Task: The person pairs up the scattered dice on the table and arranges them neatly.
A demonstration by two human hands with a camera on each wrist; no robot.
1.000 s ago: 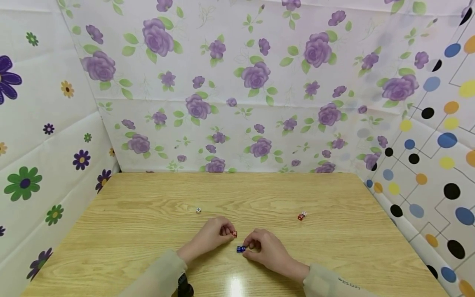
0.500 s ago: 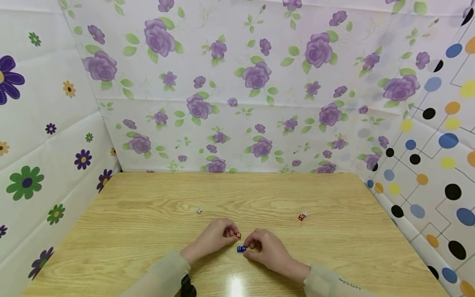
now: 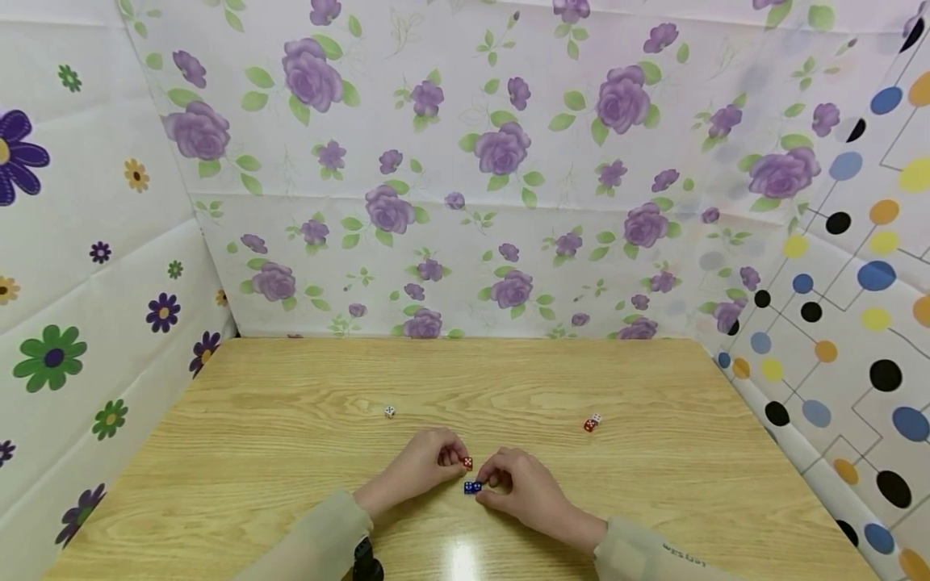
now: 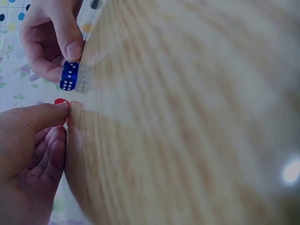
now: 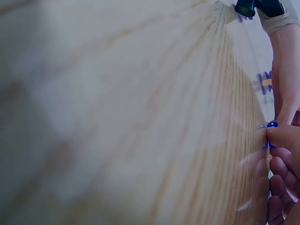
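Observation:
Between the left hand's (image 3: 424,461) thumb and fingertips is a red die (image 3: 468,463) with white pips. Just in front of it, two blue dice (image 3: 472,487) sit side by side on the wooden table (image 3: 291,379). The right hand (image 3: 521,488) pinches the right-hand blue die. In the left wrist view the red die (image 4: 61,101) is mostly covered by the thumb, a short gap away from the blue dice (image 4: 69,76). The right wrist view has only a bit of blue die (image 5: 272,124) showing past the right thumb.
A lone white die (image 3: 389,411) lies farther back on the left. Toward the back right, another red die (image 3: 589,425) and a white die (image 3: 597,419) stand against each other. A black wrist strap (image 3: 366,558) hangs under the left sleeve. Patterned cloths (image 3: 465,202) enclose the table.
The left hand has shifted slightly right and toward the person with the red die, bringing it closer to the blue dice. The right hand and blue dice have stayed put.

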